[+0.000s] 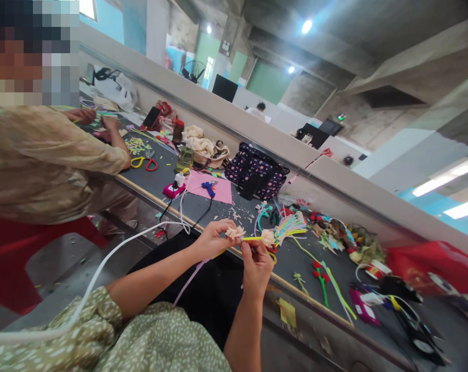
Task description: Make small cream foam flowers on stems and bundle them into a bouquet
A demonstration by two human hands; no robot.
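Above the table's front edge, my left hand (213, 240) pinches a cream fluffy piece (235, 233) made of short tufts, like a small flower. My right hand (258, 266) is closed on a yellow chenille stem (252, 238) just to the right of it. A second cream tuft (268, 237) shows at the right end of the yellow stem, over the right fingers. Whether the two pieces are joined is hidden by the fingers. A lilac stem (191, 281) hangs below my left hand. Scissors with red and yellow handles (272, 254) lie partly behind my right hand.
Beyond my hands lie a pink sheet (222, 191), a blue glue gun (208, 189) and a dotted bag (257, 168). Bundled chenille stems (290, 226) and a red flower (321, 274) are to the right. A white cable (113, 253) crosses at left, near a co-worker's sleeve (63, 144).
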